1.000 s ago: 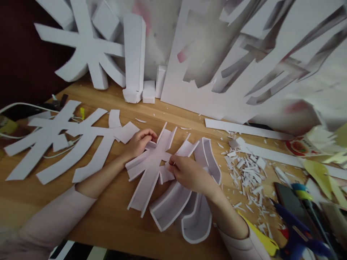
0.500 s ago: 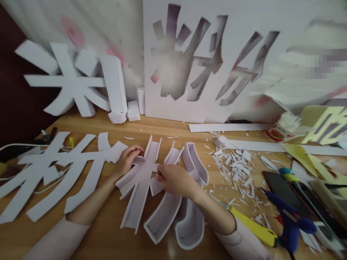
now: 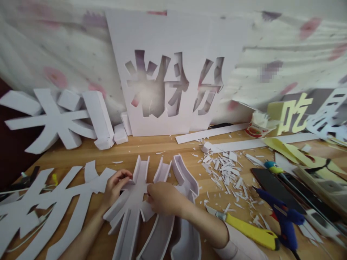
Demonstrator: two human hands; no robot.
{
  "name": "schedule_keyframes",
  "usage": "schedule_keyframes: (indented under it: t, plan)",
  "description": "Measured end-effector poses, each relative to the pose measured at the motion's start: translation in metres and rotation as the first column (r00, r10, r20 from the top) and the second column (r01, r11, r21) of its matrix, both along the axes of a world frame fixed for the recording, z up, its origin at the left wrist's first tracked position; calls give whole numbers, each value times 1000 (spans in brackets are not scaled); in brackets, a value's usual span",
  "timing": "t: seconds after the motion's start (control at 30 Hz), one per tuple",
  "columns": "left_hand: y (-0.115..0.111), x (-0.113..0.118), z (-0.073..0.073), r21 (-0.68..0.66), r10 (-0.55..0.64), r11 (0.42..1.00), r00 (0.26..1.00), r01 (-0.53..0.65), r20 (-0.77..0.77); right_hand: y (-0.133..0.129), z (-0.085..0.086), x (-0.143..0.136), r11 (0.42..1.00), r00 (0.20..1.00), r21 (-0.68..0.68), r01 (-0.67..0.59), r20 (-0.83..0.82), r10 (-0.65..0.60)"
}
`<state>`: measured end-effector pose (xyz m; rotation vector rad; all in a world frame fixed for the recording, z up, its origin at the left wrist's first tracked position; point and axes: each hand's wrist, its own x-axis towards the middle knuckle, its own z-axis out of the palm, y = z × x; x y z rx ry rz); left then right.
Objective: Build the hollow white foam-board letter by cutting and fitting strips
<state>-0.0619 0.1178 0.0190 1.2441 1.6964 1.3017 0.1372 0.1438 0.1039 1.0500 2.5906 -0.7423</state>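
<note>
A white foam-board character (image 3: 141, 193) with raised side walls lies on the table in front of me, its hollow side up. At its left stroke, my left hand (image 3: 116, 186) pinches the upright wall strip between thumb and fingers. My right hand (image 3: 165, 198) is closed around the end of the short right stroke; the back of the hand hides its fingertips. Beneath my right wrist lies a second hollow foam-board part (image 3: 185, 175) with curved walls. Flat white character cutouts (image 3: 67, 200) lie to the left of my left forearm.
White scraps (image 3: 225, 169) are scattered at right, near a yellow utility knife (image 3: 249, 231) and a blue glue gun (image 3: 282, 213). A finished white character (image 3: 58, 122) stands at back left, beside a cut-out board (image 3: 173, 126). White strips (image 3: 211, 133) and a paper tub (image 3: 257, 126) lie farther back.
The view has tilted up and shifted right, so the table sits lower in the picture. Both hands keep the same places on the foam-board character.
</note>
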Motion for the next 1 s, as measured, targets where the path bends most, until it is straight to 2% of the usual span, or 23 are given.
schedule_keyframes:
  t: [0.33,0.5,0.63,0.87,1.0]
  plan:
    - [-2,0,6,-2,7,1000,999,-7,-35,3,-14,-1,999,999,-24,-36,-42,35]
    - [3,-7,-5,-70,53,996,998,-54,-19,5,-13,-2,997,998,-57,-55,-21,53]
    - [3,-10,-14,-68,54,996,999,-54,3,6,-11,-3,994,997,-80,-74,1,75]
    - [1,-15,-17,-50,24,998,1000,-24,-7,6,-13,-3,991,997,-104,-83,-17,82]
    - [1,-15,-13,-53,17,998,1000,-18,-17,6,-13,-2,991,997,-110,-79,-20,77]
